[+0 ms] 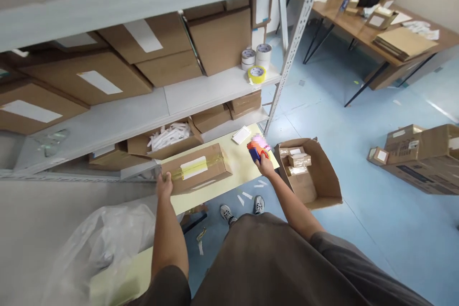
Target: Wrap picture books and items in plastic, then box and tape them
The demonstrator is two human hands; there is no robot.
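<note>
A long cardboard box (218, 165) lies on the pale yellow worktop (247, 169), with yellowish clear tape along its top and over a white label (194, 168). My left hand (165, 184) grips the box's left end, its fingers partly hidden at the edge. Beyond the box's right end, my right hand (264, 165) is closed round an orange, blue and red tape dispenser (255, 152), held above the worktop. Something pink and blurred shows just behind the dispenser. A small stack of white labels (241, 135) lies near the worktop's back edge.
A metal shelf rack (215, 87) with cartons and tape rolls (256, 74) stands over the worktop's back. An open carton (324, 172) holding small boxes is at the right. Plastic sheeting (111, 234) lies left; paper strips (244, 197) litter the floor near my feet.
</note>
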